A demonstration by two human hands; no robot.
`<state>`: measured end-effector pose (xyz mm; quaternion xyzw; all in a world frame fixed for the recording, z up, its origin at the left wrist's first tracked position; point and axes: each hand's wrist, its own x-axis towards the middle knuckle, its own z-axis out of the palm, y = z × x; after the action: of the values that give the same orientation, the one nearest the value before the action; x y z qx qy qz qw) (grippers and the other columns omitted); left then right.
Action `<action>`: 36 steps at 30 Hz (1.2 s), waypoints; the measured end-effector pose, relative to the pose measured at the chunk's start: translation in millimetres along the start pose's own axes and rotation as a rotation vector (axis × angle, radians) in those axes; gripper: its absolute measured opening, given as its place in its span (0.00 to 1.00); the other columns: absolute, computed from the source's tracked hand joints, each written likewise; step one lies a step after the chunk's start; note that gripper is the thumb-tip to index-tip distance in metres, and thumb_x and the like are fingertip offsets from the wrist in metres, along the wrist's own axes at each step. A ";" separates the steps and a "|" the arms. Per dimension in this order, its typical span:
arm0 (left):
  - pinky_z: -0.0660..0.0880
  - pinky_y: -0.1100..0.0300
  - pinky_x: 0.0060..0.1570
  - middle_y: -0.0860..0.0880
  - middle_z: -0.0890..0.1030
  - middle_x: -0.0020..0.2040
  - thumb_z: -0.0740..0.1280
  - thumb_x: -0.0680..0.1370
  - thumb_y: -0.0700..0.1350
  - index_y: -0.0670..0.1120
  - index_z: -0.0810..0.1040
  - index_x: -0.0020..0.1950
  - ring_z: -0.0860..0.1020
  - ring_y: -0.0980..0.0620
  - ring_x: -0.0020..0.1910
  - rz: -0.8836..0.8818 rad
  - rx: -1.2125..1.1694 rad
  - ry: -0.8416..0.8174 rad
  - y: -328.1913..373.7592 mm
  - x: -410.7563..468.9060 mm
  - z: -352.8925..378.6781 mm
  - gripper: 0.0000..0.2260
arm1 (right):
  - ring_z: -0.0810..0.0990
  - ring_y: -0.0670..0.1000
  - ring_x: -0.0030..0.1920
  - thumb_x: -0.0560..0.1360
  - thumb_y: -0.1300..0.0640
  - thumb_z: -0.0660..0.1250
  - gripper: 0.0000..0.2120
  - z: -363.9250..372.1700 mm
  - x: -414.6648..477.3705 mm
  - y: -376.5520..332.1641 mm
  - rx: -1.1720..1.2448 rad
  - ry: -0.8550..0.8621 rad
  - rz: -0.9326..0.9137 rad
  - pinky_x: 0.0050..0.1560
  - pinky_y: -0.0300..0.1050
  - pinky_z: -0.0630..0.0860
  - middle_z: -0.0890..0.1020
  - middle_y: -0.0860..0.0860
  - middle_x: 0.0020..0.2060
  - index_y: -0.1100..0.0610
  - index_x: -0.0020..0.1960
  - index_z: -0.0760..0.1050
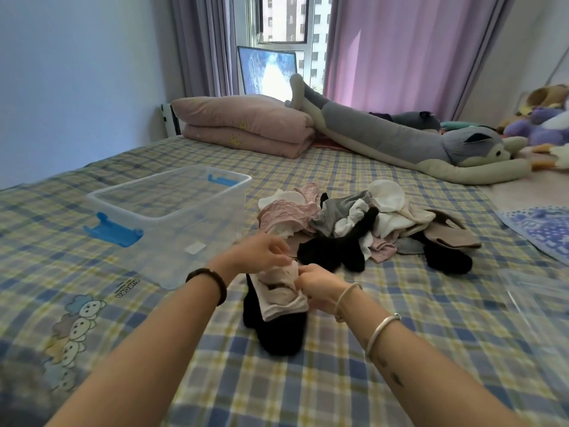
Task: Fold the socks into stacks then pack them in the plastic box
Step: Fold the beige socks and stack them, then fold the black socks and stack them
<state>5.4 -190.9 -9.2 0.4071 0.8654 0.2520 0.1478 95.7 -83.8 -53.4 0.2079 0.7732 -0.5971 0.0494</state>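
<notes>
Pinching the pale pink fabric sock [281, 295] by its top edge with left hand [261, 252] and right hand [317, 286] at frame centre, over black socks [278, 334] on the checked bed [338, 380], the person should square the edges flat before packing the clear plastic box [197, 238] at mid-left.

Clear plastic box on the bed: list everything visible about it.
The clear rectangular plastic box stands upright, lidless, on the blue-and-yellow checked bedsheet, left of the loose sock pile. See-through walls, rounded rim. A blue clip handle sits at each short end. Small white sticker on the near wall. No socks show inside. Only the sheet visibly touches it.
</notes>
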 end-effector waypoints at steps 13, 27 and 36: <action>0.68 0.55 0.64 0.47 0.72 0.67 0.67 0.75 0.50 0.45 0.66 0.70 0.71 0.48 0.64 -0.115 0.425 -0.516 25.0 22.7 -6.0 0.26 | 0.71 0.49 0.28 0.73 0.51 0.67 0.17 -35.0 17.2 3.9 -0.428 0.212 -0.099 0.29 0.42 0.69 0.72 0.52 0.25 0.63 0.33 0.73; 0.65 0.56 0.62 0.38 0.63 0.72 0.62 0.78 0.47 0.39 0.47 0.75 0.65 0.41 0.69 -0.130 0.243 -0.125 54.6 102.7 40.7 0.33 | 0.76 0.50 0.42 0.70 0.64 0.65 0.06 -112.7 28.1 27.9 -0.173 0.636 -0.242 0.45 0.34 0.72 0.79 0.50 0.38 0.58 0.46 0.77; 0.68 0.52 0.62 0.38 0.63 0.71 0.65 0.76 0.50 0.41 0.49 0.75 0.67 0.40 0.67 -0.252 0.286 -0.259 51.9 102.0 64.0 0.35 | 0.76 0.51 0.35 0.71 0.71 0.56 0.13 -159.2 -16.2 -2.5 0.590 0.493 -0.264 0.36 0.43 0.73 0.76 0.54 0.34 0.56 0.40 0.73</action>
<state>3.9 -63.1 -38.5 0.3413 0.9102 0.0522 0.2289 136.8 61.6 -1.0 0.2491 0.5775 -0.7268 -0.2761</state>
